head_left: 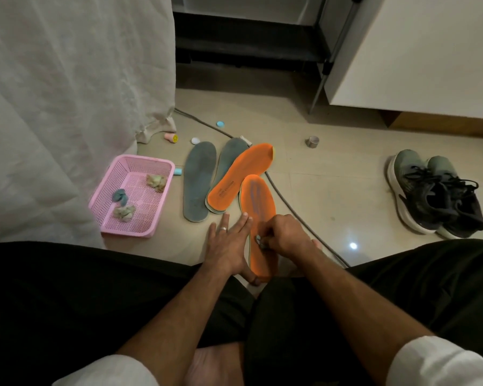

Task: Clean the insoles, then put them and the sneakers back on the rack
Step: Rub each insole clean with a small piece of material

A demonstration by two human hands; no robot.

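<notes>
**Wiping an orange insole on the floor**

The person sits on the floor (332,174) with legs folded. The left hand (229,243) lies flat, fingers straight and spread, pressing down the left edge of the near orange insole (258,201), which lies lengthwise in front of the legs. The right hand (286,236) has its fingers curled around a small bluish wipe (260,242), held against the insole's heel half.

A second orange insole (241,176) lies just beyond, tilted, overlapping one of two grey insoles (200,181) that lie side by side to its left. A cable (290,207) runs across the floor under the insoles.

Left of the insoles stands a pink basket (109,213), holding crumpled wipes, beside a white cloth (67,107). The sneakers (435,193), dark with white soles, sit together well apart to the right. The dark rack (248,40) stands at the far edge of the floor, next to a white cabinet (416,51). Small caps and a metal cup (313,141) lie scattered beyond the insoles.
</notes>
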